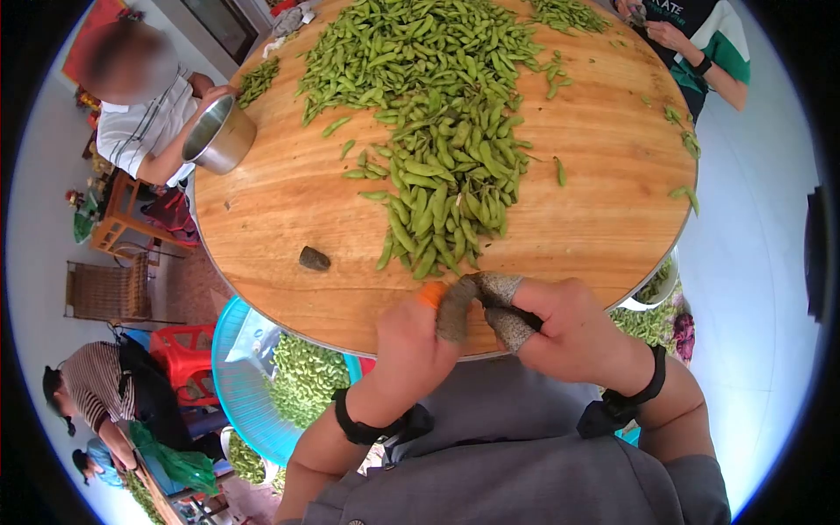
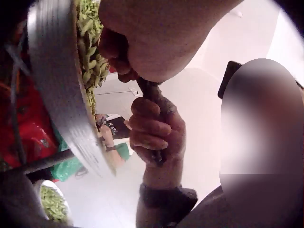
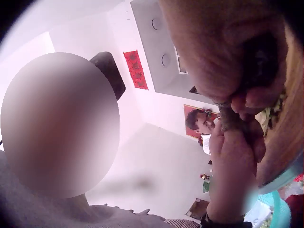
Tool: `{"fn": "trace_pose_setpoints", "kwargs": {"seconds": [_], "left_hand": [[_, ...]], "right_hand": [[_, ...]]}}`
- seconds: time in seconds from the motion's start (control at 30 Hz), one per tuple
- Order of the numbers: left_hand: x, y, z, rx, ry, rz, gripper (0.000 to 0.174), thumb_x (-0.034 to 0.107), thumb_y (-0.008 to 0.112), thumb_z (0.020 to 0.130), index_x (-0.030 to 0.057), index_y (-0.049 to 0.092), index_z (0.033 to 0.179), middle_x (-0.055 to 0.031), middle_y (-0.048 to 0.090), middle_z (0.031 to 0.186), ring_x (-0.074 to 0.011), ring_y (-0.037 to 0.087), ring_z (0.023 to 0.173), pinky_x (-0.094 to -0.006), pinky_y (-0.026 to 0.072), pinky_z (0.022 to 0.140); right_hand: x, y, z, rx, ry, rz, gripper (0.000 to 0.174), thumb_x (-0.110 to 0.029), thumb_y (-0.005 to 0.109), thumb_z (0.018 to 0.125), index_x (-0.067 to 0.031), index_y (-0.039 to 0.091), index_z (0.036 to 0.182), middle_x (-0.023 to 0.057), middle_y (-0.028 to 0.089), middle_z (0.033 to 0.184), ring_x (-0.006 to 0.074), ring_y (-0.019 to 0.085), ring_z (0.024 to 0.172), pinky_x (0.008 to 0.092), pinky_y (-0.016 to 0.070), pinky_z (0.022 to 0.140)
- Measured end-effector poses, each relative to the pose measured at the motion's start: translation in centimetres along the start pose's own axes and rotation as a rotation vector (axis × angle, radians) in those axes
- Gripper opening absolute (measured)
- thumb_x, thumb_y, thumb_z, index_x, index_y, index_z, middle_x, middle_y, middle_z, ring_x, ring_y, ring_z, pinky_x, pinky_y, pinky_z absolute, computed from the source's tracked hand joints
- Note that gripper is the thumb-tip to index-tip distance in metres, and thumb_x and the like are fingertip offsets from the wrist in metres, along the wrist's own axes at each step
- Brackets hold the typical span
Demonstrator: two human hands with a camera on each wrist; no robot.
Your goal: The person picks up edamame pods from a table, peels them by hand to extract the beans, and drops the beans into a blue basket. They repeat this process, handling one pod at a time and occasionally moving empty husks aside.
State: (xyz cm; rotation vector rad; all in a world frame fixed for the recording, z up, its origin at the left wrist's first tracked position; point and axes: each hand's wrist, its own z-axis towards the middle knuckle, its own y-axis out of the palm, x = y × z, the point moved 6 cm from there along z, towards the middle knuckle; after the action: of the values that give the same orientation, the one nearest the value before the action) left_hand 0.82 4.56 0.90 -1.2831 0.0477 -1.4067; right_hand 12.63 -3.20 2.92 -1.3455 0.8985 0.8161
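Observation:
My left hand (image 1: 411, 344) and right hand (image 1: 573, 331) meet fingertip to fingertip over the table's near edge. A brown-grey finger cover (image 1: 452, 313) sits on the left thumb, and an orange cover (image 1: 431, 294) shows beside it. Speckled grey covers (image 1: 510, 329) sheathe the right thumb and index finger, which pinch at the tip of the left thumb's cover. In the left wrist view the right fingers (image 2: 151, 127) are curled, with a dark piece showing inside them; I cannot tell what it is. Left of the hands, another dark finger cover (image 1: 314, 258) lies loose on the wood.
Green soybean pods (image 1: 446, 188) heap across the round wooden table (image 1: 289, 210). A person at the left holds a metal pot (image 1: 220, 136); another stands at the far right. Below the edge are a blue basket (image 1: 229, 372) of shelled beans and a red plastic chair (image 1: 184, 354).

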Motion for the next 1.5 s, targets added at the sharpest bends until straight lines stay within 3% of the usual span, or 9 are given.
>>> {"fn": "trace_pose_setpoints", "kwargs": {"seconds": [0.03, 0.1, 0.23, 0.5, 0.83, 0.9, 1.2, 1.43, 1.5], "left_hand": [[0.4, -0.4, 0.3, -0.002, 0.0, 0.001, 0.017, 0.019, 0.051, 0.09, 0.0036, 0.057, 0.088, -0.0018, 0.056, 0.065, -0.0121, 0.051, 0.051, -0.027, 0.0388, 0.044], [-1.4, 1.6, -0.9, -0.211, -0.859, -1.149, 0.02, 0.018, 0.044, 0.093, 0.0036, 0.058, 0.089, -0.0033, 0.056, 0.064, -0.0129, 0.049, 0.048, -0.0251, 0.037, 0.042], [-1.7, 2.8, -1.5, -0.314, -0.891, -1.422, 0.023, 0.02, 0.041, 0.094, 0.0038, 0.058, 0.091, -0.003, 0.055, 0.064, -0.0106, 0.047, 0.047, -0.0222, 0.0359, 0.043], [-0.9, 1.4, -0.4, -0.214, -0.618, -0.974, 0.019, 0.002, 0.05, 0.087, 0.0006, 0.054, 0.106, -0.0028, 0.058, 0.076, -0.0064, 0.053, 0.061, -0.0202, 0.0434, 0.052], [-1.5, 2.9, -0.9, -0.234, -0.658, -1.179, 0.018, 0.004, 0.055, 0.087, 0.0001, 0.054, 0.104, -0.007, 0.06, 0.08, -0.01, 0.055, 0.058, -0.0227, 0.0448, 0.048], [-1.4, 3.2, -1.0, -0.256, -0.699, -1.314, 0.017, 0.006, 0.055, 0.087, -0.0006, 0.054, 0.103, -0.0073, 0.06, 0.079, -0.0106, 0.055, 0.057, -0.0229, 0.0442, 0.047], [-0.7, 3.5, -0.5, -0.349, -0.698, -1.23, 0.022, 0.003, 0.044, 0.091, 0.0005, 0.051, 0.111, -0.0035, 0.054, 0.073, -0.0076, 0.046, 0.053, -0.0203, 0.0354, 0.046], [-1.6, 3.5, -0.9, -0.193, -0.713, -1.016, 0.022, 0.014, 0.046, 0.093, 0.0032, 0.054, 0.111, -0.0023, 0.056, 0.076, -0.007, 0.042, 0.053, -0.0207, 0.0328, 0.046], [-1.7, 3.0, -1.1, -0.173, -0.766, -1.049, 0.021, 0.016, 0.047, 0.093, 0.0042, 0.055, 0.109, 0.0, 0.056, 0.076, -0.0064, 0.043, 0.056, -0.0197, 0.0342, 0.049]], "right_hand": [[-0.1, 0.0, 0.0, 0.001, 0.001, 0.002, 0.039, -0.005, 0.053, 0.078, -0.0057, 0.052, 0.117, 0.0153, 0.054, 0.066, 0.0244, 0.054, 0.054, 0.0308, 0.0436, 0.052], [-0.1, -0.2, 0.0, 0.013, 0.033, 0.004, 0.037, -0.005, 0.053, 0.078, -0.0051, 0.053, 0.115, 0.0148, 0.055, 0.068, 0.0193, 0.056, 0.056, 0.03, 0.0444, 0.054], [0.9, 0.1, -0.5, 0.016, 0.134, 0.278, 0.036, -0.002, 0.053, 0.078, -0.0045, 0.054, 0.114, 0.0109, 0.057, 0.069, 0.0125, 0.054, 0.06, 0.0281, 0.0446, 0.056], [1.7, -0.5, -1.2, 0.066, 0.296, 0.337, 0.03, -0.003, 0.054, 0.08, -0.0035, 0.055, 0.11, 0.0056, 0.057, 0.071, 0.0081, 0.05, 0.064, 0.0244, 0.0439, 0.058], [3.6, -0.2, -0.6, 0.176, 0.12, 0.343, 0.019, -0.014, 0.063, 0.081, -0.002, 0.06, 0.095, 0.0002, 0.055, 0.064, 0.0053, 0.049, 0.055, 0.0219, 0.0407, 0.05], [3.4, 0.3, -0.9, 0.054, 0.351, 0.536, 0.014, -0.015, 0.062, 0.082, -0.0038, 0.06, 0.09, -0.0019, 0.053, 0.062, 0.0056, 0.049, 0.05, 0.0213, 0.0381, 0.045], [4.8, 0.6, -0.9, 0.12, 0.434, 0.79, 0.009, -0.002, 0.047, 0.083, -0.0002, 0.053, 0.09, 0.0019, 0.053, 0.064, 0.0066, 0.046, 0.047, 0.0221, 0.0361, 0.042], [4.6, -0.5, -1.1, 0.211, 0.402, 0.649, 0.011, -0.003, 0.053, 0.081, -0.0001, 0.055, 0.091, 0.0041, 0.058, 0.071, 0.0089, 0.05, 0.051, 0.0237, 0.0398, 0.046], [3.4, -1.8, -1.2, 0.392, 0.182, 0.27, 0.012, -0.004, 0.056, 0.08, 0.0008, 0.057, 0.092, 0.0048, 0.059, 0.072, 0.011, 0.054, 0.057, 0.0256, 0.0442, 0.052]]}}
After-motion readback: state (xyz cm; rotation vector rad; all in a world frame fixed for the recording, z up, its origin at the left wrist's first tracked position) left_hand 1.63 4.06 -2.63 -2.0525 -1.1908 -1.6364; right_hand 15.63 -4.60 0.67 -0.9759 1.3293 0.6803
